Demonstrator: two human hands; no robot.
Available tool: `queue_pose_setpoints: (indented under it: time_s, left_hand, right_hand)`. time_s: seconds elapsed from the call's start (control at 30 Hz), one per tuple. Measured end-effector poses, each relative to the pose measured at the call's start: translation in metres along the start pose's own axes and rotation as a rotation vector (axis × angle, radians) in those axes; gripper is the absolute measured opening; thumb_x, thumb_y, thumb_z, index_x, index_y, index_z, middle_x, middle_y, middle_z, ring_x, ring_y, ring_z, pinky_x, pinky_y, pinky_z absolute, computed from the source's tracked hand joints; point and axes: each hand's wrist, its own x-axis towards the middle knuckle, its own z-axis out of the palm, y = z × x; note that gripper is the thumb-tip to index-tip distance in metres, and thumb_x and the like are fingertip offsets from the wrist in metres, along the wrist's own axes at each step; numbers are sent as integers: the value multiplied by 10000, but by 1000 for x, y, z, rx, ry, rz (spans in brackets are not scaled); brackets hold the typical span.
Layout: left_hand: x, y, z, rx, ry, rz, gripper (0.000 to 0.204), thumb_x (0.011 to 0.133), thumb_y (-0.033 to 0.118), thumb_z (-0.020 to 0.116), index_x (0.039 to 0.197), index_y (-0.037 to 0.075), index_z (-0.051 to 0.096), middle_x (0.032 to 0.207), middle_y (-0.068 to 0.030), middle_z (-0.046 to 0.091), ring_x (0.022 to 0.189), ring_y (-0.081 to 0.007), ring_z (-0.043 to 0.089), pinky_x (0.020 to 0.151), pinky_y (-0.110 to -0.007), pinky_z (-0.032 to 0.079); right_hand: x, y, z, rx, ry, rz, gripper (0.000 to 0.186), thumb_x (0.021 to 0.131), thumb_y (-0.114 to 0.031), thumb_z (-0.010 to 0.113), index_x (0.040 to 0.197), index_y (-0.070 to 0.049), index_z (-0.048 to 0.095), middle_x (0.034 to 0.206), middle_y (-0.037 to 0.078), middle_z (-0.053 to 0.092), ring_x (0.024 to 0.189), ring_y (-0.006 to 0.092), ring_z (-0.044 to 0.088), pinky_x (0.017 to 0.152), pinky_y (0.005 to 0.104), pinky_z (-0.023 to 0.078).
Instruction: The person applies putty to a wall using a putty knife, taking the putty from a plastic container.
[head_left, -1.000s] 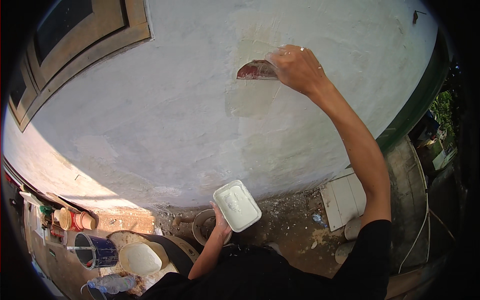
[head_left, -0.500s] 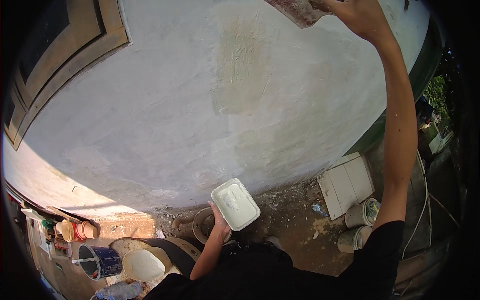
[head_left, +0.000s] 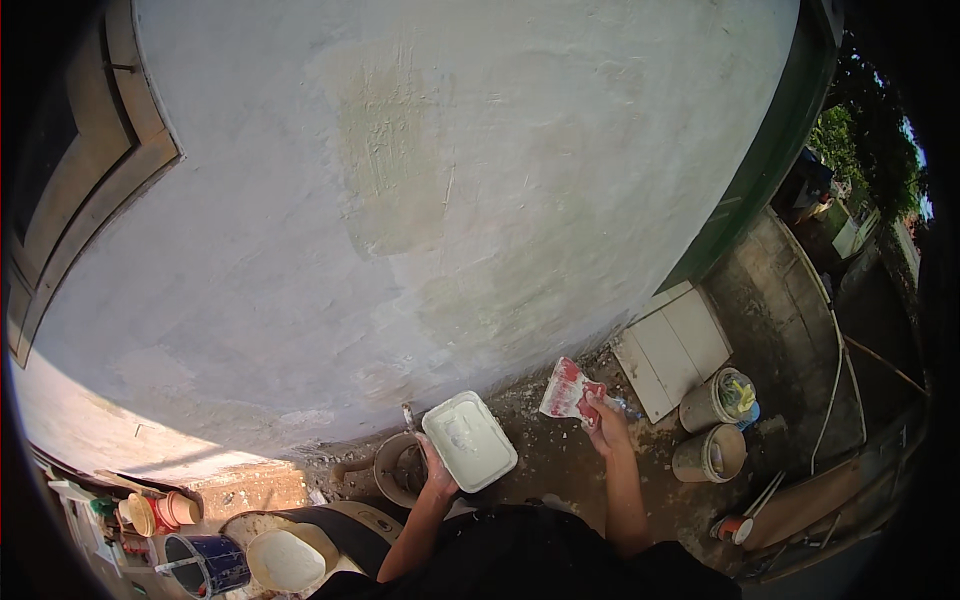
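Note:
My left hand [head_left: 436, 460] is closed round the near left edge of a white rectangular tub [head_left: 468, 442] of pale paste, held low before me. To its right, my right hand [head_left: 606, 428] grips a red putty scraper [head_left: 568, 388] smeared with white, its blade pointing up and left, apart from the tub. Beyond both hands rises a white wall [head_left: 250, 230] with a greenish, rough patch [head_left: 390, 150] on its upper middle.
A wooden window frame [head_left: 120, 190] is at upper left. A blue bucket [head_left: 205, 565], cream container [head_left: 285, 558] and red pots [head_left: 160, 512] sit lower left. At right are pale boards [head_left: 668, 350], paint buckets [head_left: 705, 455], leaning cables and a concrete edge [head_left: 780, 300].
My right hand with the scraper has come down from high on the wall to beside the tub. The view has shifted, showing more of the right side.

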Motion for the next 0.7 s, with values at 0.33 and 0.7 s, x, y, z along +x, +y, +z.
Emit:
queue_pose_setpoints:
  time_s: [0.33,0.7]
  left_hand:
    - [-11,-100,41,38,-84,-151,1061,719,887,193,1479,152,276,1478,-131,363,1329,-355,391,1089,-558,323]
    - [-92,-266,93,132,-26,-147,1093,702,893,214,1490,137,240,1497,-135,327,1343,-359,368,1100,-556,302]
  right_hand:
    - [-84,-7,-57,-149,-109,132,243,859,-48,661,1083,32,612,958,85,672,809,154,666,677,291,559]
    - [-166,-27,-197,-444,-110,52,234,837,-21,661,1051,72,637,908,85,676,769,124,646,691,255,537]
